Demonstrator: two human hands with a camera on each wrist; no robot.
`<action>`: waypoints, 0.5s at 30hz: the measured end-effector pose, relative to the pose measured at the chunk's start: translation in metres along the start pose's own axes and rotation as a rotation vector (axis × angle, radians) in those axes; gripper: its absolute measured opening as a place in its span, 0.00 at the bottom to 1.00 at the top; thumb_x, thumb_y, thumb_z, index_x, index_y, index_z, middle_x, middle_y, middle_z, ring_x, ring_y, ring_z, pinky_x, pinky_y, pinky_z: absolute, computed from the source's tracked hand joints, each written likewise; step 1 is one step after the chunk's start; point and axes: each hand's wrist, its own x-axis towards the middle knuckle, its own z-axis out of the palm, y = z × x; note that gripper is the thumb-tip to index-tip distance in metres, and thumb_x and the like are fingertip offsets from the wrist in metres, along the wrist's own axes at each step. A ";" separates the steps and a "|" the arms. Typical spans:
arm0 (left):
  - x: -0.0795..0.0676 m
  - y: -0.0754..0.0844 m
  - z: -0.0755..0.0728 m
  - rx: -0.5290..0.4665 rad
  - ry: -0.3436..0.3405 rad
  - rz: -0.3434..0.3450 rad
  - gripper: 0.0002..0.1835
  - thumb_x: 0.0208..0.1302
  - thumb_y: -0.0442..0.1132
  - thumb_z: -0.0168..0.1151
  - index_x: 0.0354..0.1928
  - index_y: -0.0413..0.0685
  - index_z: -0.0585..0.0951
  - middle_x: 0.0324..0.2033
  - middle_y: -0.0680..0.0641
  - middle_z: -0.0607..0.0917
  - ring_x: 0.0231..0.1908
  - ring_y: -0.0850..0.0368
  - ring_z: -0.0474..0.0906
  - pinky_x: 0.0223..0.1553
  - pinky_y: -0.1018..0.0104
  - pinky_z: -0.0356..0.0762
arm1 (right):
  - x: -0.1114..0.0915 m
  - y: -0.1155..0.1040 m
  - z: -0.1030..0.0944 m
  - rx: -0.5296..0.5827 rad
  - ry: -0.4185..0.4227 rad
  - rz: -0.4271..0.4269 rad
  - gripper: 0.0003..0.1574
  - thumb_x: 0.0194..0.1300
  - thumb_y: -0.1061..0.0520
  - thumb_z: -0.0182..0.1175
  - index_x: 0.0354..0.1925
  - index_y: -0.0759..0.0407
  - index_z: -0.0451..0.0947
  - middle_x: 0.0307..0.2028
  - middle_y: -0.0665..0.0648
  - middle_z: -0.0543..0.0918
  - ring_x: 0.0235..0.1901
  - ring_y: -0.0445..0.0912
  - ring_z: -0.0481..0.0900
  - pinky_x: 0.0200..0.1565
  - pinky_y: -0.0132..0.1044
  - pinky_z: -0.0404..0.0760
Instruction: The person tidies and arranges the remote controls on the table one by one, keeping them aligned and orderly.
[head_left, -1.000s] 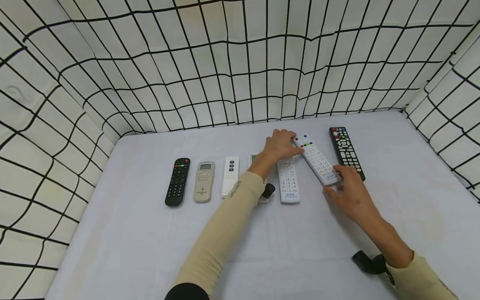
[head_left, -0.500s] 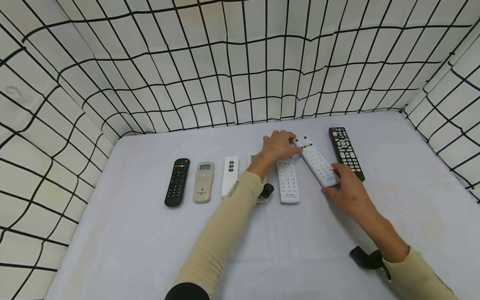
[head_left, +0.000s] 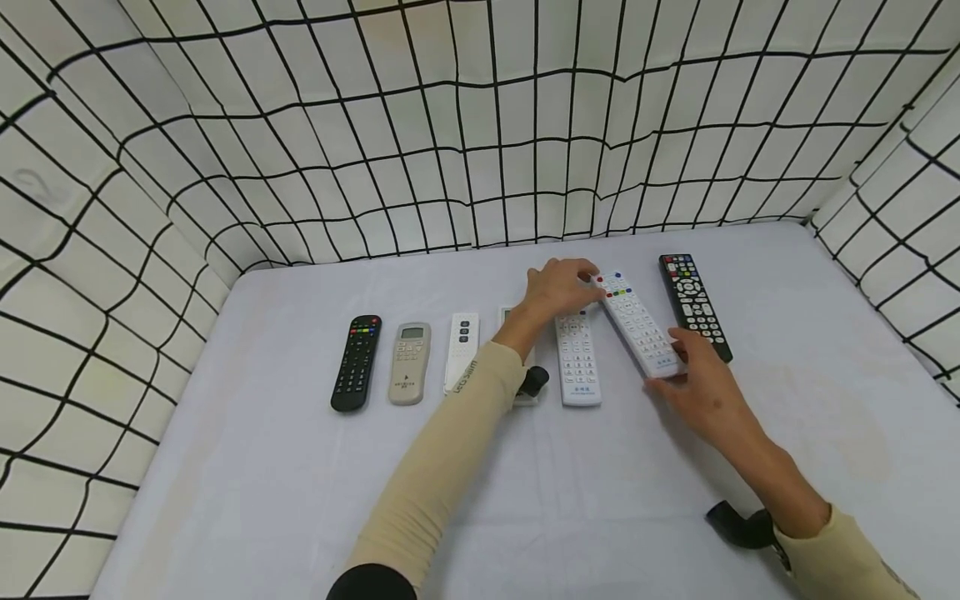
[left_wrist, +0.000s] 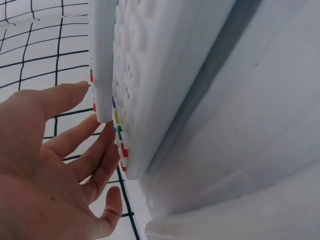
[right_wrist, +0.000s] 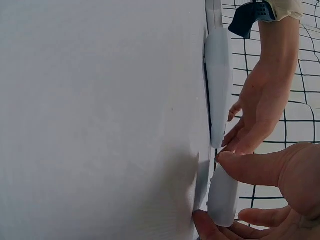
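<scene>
A white remote control [head_left: 640, 326] with coloured buttons at its far end lies slanted in the head view. My left hand [head_left: 558, 287] pinches its far end between thumb and fingers. At the near end, my right hand [head_left: 701, 387] grips the corners; in the right wrist view the thumb [right_wrist: 255, 167] lies against the remote's end. Just left is a second white remote [head_left: 577, 362], under my left wrist side and partly covered. A black remote [head_left: 693, 304] lies to the right, its lower end close behind my right fingers. In the left wrist view both white remotes appear edge-on.
Farther left lie a black remote [head_left: 356, 363], a beige remote [head_left: 409, 363] and a slim white remote [head_left: 461, 346]. Another remote [head_left: 527, 398] is mostly hidden under the left forearm. Black netting [head_left: 495, 150] over white walls borders the white-covered table [head_left: 300, 500].
The held white remote has shifted slightly to the right at its far end, with both hands staying on it. The other remotes have kept their places.
</scene>
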 end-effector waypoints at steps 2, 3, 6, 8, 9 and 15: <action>0.000 0.000 0.001 -0.012 0.004 0.010 0.25 0.73 0.56 0.63 0.68 0.63 0.79 0.62 0.57 0.86 0.68 0.53 0.73 0.75 0.42 0.58 | -0.002 -0.002 0.000 0.003 0.001 0.000 0.55 0.64 0.65 0.71 0.78 0.71 0.51 0.69 0.79 0.68 0.59 0.66 0.76 0.59 0.60 0.82; 0.000 -0.001 0.001 -0.016 0.006 0.016 0.25 0.73 0.56 0.63 0.68 0.63 0.79 0.61 0.57 0.86 0.69 0.53 0.73 0.75 0.41 0.58 | -0.003 -0.002 0.000 0.003 0.001 0.002 0.55 0.64 0.65 0.72 0.78 0.71 0.51 0.69 0.78 0.68 0.58 0.66 0.76 0.59 0.60 0.82; 0.001 0.000 0.003 -0.022 0.013 0.027 0.25 0.71 0.57 0.65 0.68 0.63 0.79 0.60 0.58 0.87 0.69 0.54 0.74 0.76 0.39 0.56 | -0.004 -0.004 0.000 0.001 0.008 0.007 0.56 0.63 0.64 0.72 0.79 0.70 0.51 0.66 0.77 0.69 0.56 0.66 0.78 0.58 0.60 0.84; 0.001 0.001 0.004 -0.027 0.012 0.029 0.26 0.71 0.57 0.66 0.67 0.63 0.79 0.60 0.58 0.87 0.69 0.55 0.74 0.78 0.37 0.54 | -0.005 -0.005 -0.001 0.002 0.009 0.009 0.57 0.63 0.64 0.72 0.79 0.69 0.50 0.65 0.77 0.70 0.55 0.66 0.78 0.57 0.59 0.84; 0.001 0.001 0.004 -0.030 0.010 0.028 0.26 0.70 0.58 0.66 0.67 0.63 0.79 0.60 0.58 0.87 0.69 0.55 0.74 0.78 0.37 0.53 | -0.006 -0.005 -0.001 0.002 0.012 0.009 0.57 0.63 0.64 0.73 0.79 0.69 0.51 0.64 0.77 0.70 0.54 0.66 0.78 0.57 0.59 0.84; 0.001 0.002 0.006 -0.036 -0.006 0.037 0.29 0.66 0.61 0.69 0.67 0.65 0.79 0.59 0.59 0.87 0.69 0.56 0.75 0.78 0.37 0.53 | -0.010 -0.006 -0.001 0.014 0.019 0.011 0.58 0.63 0.62 0.73 0.79 0.70 0.50 0.64 0.77 0.70 0.54 0.66 0.78 0.56 0.59 0.84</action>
